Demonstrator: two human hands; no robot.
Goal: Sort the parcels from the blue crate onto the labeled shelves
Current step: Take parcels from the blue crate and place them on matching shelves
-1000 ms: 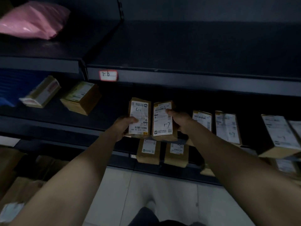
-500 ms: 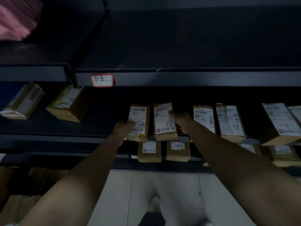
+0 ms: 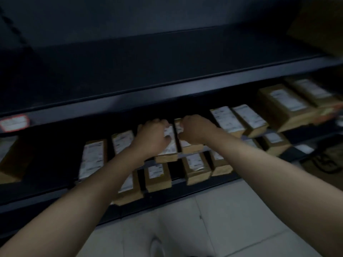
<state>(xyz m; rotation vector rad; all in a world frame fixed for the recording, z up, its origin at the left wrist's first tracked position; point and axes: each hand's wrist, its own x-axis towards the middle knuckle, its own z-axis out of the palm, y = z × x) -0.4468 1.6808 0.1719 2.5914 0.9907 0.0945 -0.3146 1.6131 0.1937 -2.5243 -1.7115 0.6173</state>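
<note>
Head view: both arms outstretched; left hand (image 3: pixel 152 139) and right hand (image 3: pixel 194 129) fingers curled over shelf parcels (image 3: pixel 173 145).

Two small brown cardboard parcels with white labels, the left parcel (image 3: pixel 168 151) and the right parcel (image 3: pixel 187 145), lie flat side by side at the frame's centre on the middle shelf (image 3: pixel 55 186), each partly covered by a hand.

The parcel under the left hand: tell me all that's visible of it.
The parcel is a small brown cardboard box with a white printed label on top, unreadable through blur. It lies flat on the middle shelf, its near end overhanging the edge. The left hand covers its far half; a parcel under the right hand sits close beside it.
</note>
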